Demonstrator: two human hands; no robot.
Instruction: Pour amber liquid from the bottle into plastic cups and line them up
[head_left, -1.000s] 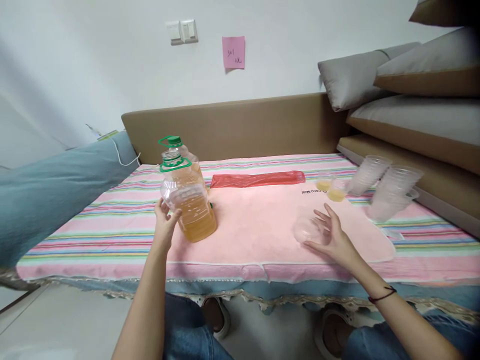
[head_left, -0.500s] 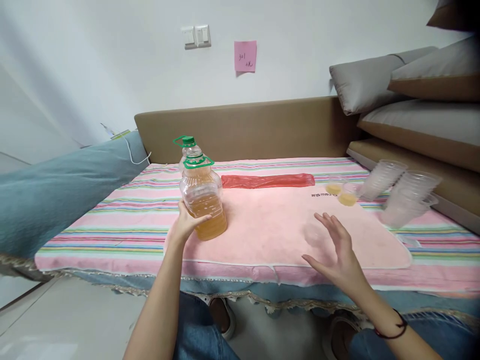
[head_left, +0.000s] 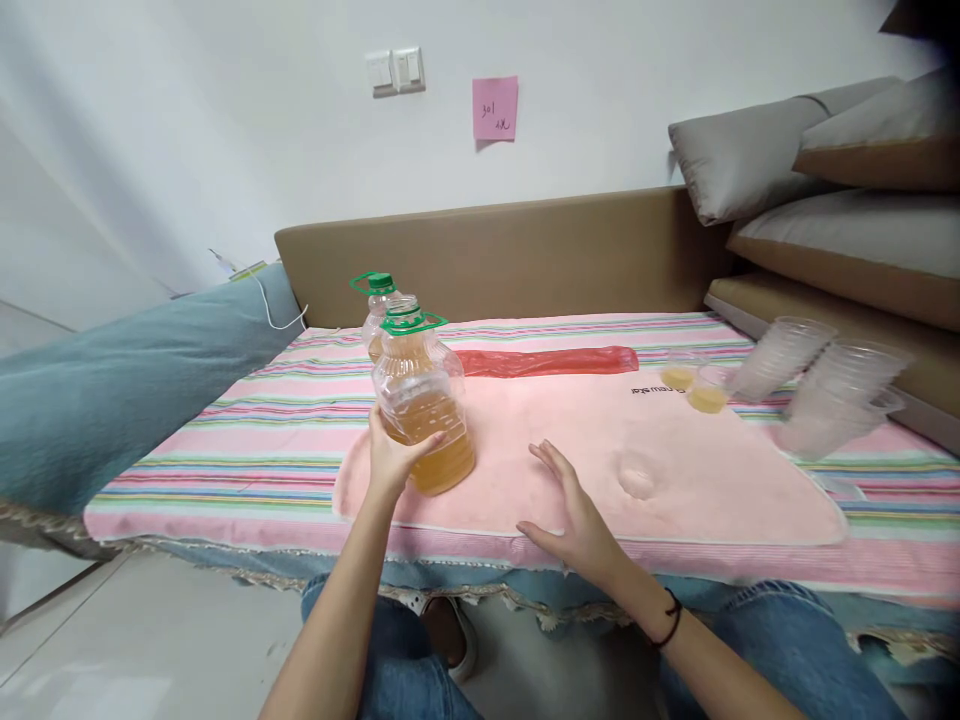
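Note:
My left hand grips the lower left side of a clear plastic jug, partly filled with amber liquid. The jug has a green handle ring at its neck and no cap on its mouth. Behind it stands a second jug with a green cap, mostly hidden. My right hand hovers over the pink mat with fingers apart and nothing in it. To its right, a clear plastic cup sits on the mat, hard to make out against the pink.
Two cups with yellowish liquid stand at the mat's back right. Stacks of clear cups lean beside them. A red plastic bag lies along the back. Cushions pile up at the right, on the striped cloth's far side.
My right hand has moved left, away from the clear cup and towards the jug. My left hand and the jug have shifted slightly to the right and nearer. The view has moved a little.

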